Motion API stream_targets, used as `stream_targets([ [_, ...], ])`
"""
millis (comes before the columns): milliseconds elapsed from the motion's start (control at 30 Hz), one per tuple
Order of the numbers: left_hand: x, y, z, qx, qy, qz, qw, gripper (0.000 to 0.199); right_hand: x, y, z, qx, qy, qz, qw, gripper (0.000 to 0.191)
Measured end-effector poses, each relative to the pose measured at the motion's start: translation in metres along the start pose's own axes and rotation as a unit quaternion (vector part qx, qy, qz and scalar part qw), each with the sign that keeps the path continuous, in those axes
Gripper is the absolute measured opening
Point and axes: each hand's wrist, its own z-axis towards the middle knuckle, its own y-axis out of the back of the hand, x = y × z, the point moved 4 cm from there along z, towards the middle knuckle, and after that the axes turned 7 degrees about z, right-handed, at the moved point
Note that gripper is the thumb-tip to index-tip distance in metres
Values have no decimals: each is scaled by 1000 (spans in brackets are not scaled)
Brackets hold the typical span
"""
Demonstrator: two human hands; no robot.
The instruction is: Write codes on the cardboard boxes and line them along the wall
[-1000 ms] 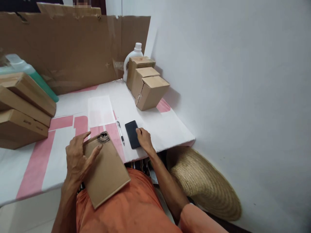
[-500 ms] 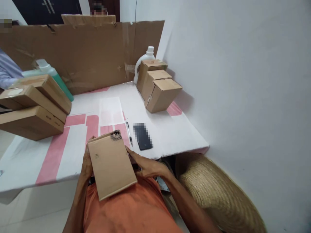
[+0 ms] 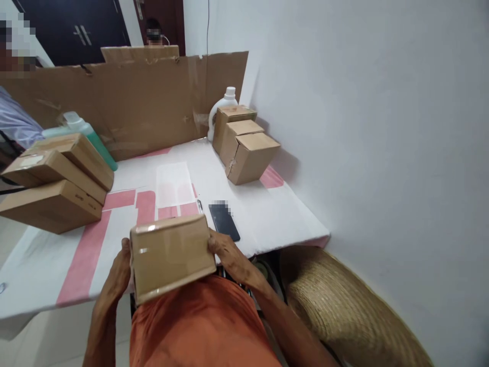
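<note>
A small brown cardboard box [image 3: 173,257] is held over the near edge of the table, close to my body. My left hand [image 3: 120,267] grips its left side, with most of the fingers hidden behind it. At the box's right edge my right hand [image 3: 228,253] is closed on it, thumb toward the near face. Shiny clear tape runs along the box's upper left edge. Just beyond my right hand lies a black phone [image 3: 224,222]. A pen [image 3: 199,206] is partly covered by the box, and a white sheet of paper [image 3: 173,178] rests farther back.
Several cardboard boxes [image 3: 57,204] lean at the left beside a bottle of green liquid [image 3: 99,145]. More boxes [image 3: 254,158] and a white jug [image 3: 230,95] stand near the wall. A cardboard panel [image 3: 148,102] crosses the back. A woven straw item [image 3: 336,300] sits right of me.
The box has been turned in my hands, so a different, taped face now shows. My left hand has moved outward and my right hand sits higher on the side. The view has tilted up slightly.
</note>
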Motion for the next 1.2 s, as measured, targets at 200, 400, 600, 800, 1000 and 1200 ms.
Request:
stream_targets([
  [200,18,-4,-20,-54,3,-64,996,108,-24,-6,41,-63,-26,-9,998,96],
  [400,23,-16,-7,-78,-20,-149,986,102,-53,-33,65,-50,-7,-56,997,101],
  [600,0,-40,7,-74,-90,-134,984,100,-38,-17,66,-128,64,-45,989,91],
  [800,-93,-150,-11,104,-270,-66,955,80,-17,89,11,-334,122,-40,934,78],
  [1000,-160,-275,21,263,-361,-54,893,84,-20,211,-17,-423,123,-70,895,73],
  [1200,-187,-341,51,249,-386,-70,886,91,-51,280,-5,-474,101,-76,871,60],
])
